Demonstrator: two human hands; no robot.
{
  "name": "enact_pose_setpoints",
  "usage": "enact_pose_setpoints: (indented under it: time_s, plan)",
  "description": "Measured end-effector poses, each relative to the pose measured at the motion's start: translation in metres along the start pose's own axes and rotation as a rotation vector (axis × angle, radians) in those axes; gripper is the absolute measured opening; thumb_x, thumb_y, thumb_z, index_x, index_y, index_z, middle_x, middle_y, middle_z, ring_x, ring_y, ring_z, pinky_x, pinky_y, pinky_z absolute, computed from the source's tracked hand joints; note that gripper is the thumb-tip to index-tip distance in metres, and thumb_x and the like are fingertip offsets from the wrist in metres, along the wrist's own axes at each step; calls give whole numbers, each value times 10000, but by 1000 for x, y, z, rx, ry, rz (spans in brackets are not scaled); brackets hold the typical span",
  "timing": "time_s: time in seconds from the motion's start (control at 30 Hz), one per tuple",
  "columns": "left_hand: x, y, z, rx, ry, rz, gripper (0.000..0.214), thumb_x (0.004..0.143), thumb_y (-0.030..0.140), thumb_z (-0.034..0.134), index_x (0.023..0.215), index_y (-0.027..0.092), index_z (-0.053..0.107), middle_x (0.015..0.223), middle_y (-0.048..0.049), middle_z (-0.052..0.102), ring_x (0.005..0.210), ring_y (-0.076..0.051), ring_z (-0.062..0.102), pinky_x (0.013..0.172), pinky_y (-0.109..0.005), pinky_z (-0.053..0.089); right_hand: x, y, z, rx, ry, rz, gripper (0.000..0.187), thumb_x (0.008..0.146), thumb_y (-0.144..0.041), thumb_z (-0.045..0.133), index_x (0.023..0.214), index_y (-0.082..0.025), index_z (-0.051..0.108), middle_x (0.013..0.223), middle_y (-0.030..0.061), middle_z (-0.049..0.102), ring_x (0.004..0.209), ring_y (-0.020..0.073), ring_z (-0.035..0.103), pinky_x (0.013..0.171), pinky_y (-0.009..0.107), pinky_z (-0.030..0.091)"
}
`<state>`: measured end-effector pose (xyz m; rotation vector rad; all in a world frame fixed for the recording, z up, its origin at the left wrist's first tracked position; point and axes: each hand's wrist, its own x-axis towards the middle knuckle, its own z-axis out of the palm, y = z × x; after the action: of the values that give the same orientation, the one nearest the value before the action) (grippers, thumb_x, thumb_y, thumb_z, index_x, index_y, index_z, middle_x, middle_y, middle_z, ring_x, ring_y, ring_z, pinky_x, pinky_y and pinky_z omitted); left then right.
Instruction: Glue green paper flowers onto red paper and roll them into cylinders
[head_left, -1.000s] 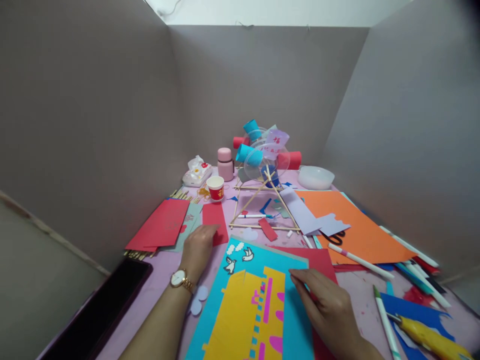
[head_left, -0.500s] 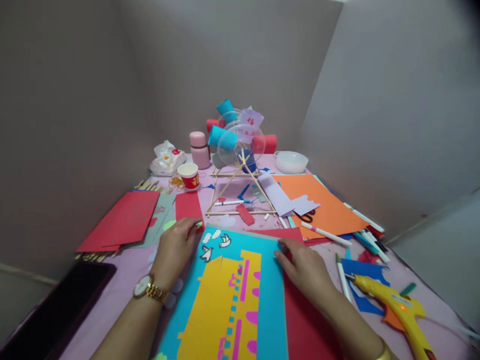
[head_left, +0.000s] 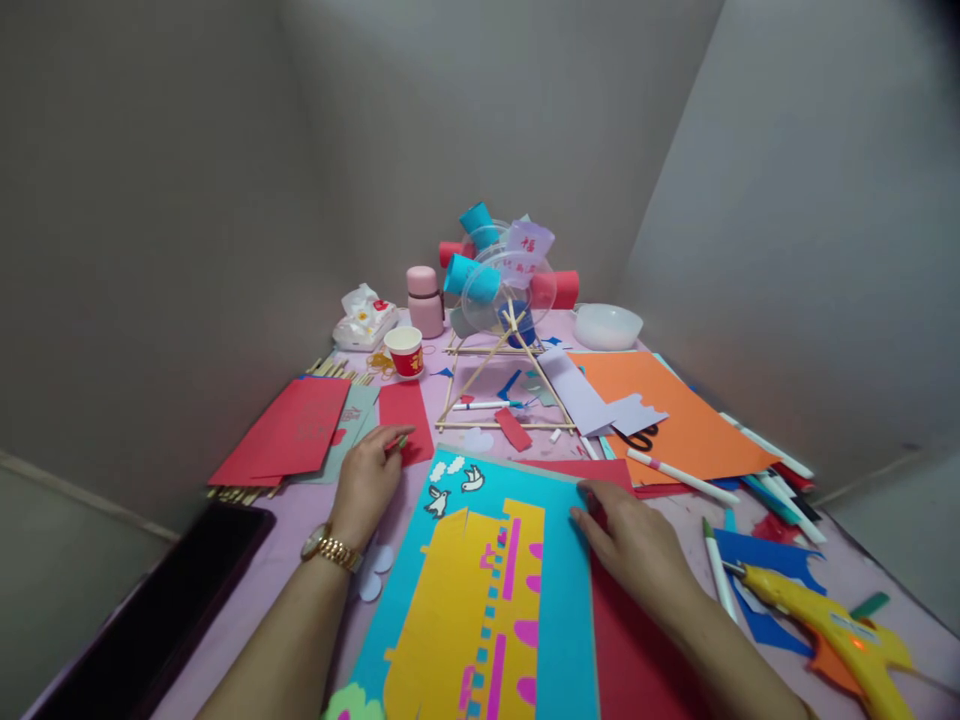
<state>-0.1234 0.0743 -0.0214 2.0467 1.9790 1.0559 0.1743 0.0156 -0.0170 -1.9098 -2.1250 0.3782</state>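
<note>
My left hand (head_left: 369, 478), with a gold watch (head_left: 330, 545) on the wrist, is closed in a pinch on a small green paper piece (head_left: 403, 440), mostly hidden by the fingers. It is just left of a blue card (head_left: 568, 600) lying flat. On the card are a yellow paper cutout (head_left: 450, 590) with pink and blue details, two white birds (head_left: 455, 490) and small white clouds (head_left: 448, 467). A green flower-like cutout (head_left: 354, 703) overlaps its lower left edge. My right hand (head_left: 634, 535) grips the card's upper right edge, fingers curled.
Behind the card stands a stick-frame wheel model (head_left: 510, 330) with coloured cups. A yellow glue gun (head_left: 817, 610), markers (head_left: 682, 476), scissors (head_left: 641, 438) and orange paper (head_left: 667, 410) are at right. At left lie red sheets (head_left: 289, 430) and a black phone-like slab (head_left: 172, 610). A paper cup (head_left: 406, 355) stands farther back.
The view has turned slightly left. My left hand has drawn a little away from the card's corner, still pinching the green piece. My right hand stays on the card's edge.
</note>
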Motion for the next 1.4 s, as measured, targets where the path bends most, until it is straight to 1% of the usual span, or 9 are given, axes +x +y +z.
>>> enact_pose_setpoints:
  time_s: [0.1, 0.37, 0.57, 0.77, 0.93, 1.1, 1.2, 1.3, 1.4]
  plan:
    - [0, 3, -2, -27, 4, -11, 335, 817, 213, 386, 1009, 197, 660, 1072, -78, 691, 1017, -229, 613, 884, -344, 455, 1, -1, 0, -6, 4, 9, 313, 884, -296, 434, 1125, -136, 552, 1092, 121, 655, 967, 315, 621, 723, 383, 467]
    - [0, 1, 1, -8, 15, -68, 338, 842, 329, 403, 1003, 176, 659, 961, -110, 718, 861, -270, 651, 745, -374, 481, 1, -2, 0, -7, 0, 14, 311, 880, -284, 451, 1135, -137, 550, 1113, 117, 642, 988, 301, 610, 738, 367, 462]
    - [-2, 18, -6, 10, -8, -8, 378, 837, 359, 388, 1048, 150, 622, 1132, -126, 626, 1098, -279, 519, 969, -409, 353, 2, 1, 3, -14, 33, 17, 329, 881, -311, 451, 1149, -138, 532, 1117, 123, 631, 970, 294, 607, 696, 348, 447]
    - [-10, 35, -4, -80, -245, -30, 326, 784, 422, 500, 979, 205, 643, 837, -48, 690, 793, -241, 618, 699, -319, 442, 5, 6, 9, 8, 64, 13, 307, 856, -350, 477, 1079, -148, 532, 1047, 119, 608, 897, 276, 605, 642, 325, 421]
    - [-9, 34, -1, -234, -274, -128, 362, 687, 358, 608, 1016, 206, 623, 710, 4, 627, 716, -221, 587, 614, -290, 394, 6, 10, 12, 64, 87, 5, 237, 840, -334, 473, 1005, -170, 521, 1007, 94, 607, 848, 249, 603, 632, 319, 419]
    - [-8, 33, 1, -560, -356, -275, 200, 664, 375, 628, 713, 182, 609, 605, 33, 588, 588, -166, 566, 535, -253, 398, 7, 13, 13, 136, 127, -2, 242, 830, -348, 470, 990, -174, 522, 984, 86, 597, 858, 240, 595, 664, 339, 447]
    - [-9, 33, -2, -789, -390, -376, 215, 679, 372, 638, 762, 182, 581, 638, 29, 623, 579, -148, 591, 542, -248, 443, 8, 13, 12, 305, 220, 9, 439, 815, -399, 501, 1166, -139, 459, 1112, 136, 534, 1000, 262, 542, 777, 380, 466]
    - [-8, 33, -7, -980, -372, -469, 211, 677, 319, 670, 801, 192, 555, 636, 42, 626, 548, -121, 595, 546, -239, 473, 8, 10, 11, 686, 306, 110, 652, 768, -448, 580, 1309, -172, 344, 1238, 166, 460, 1072, 281, 502, 764, 388, 500]
    - [-6, 33, -13, -1126, -328, -541, 190, 675, 246, 686, 788, 192, 543, 614, 49, 627, 512, -102, 594, 534, -223, 488, 5, 2, 7, 1129, 144, 185, 687, 717, -440, 671, 1293, -211, 375, 1256, 154, 511, 1087, 289, 533, 803, 408, 506]
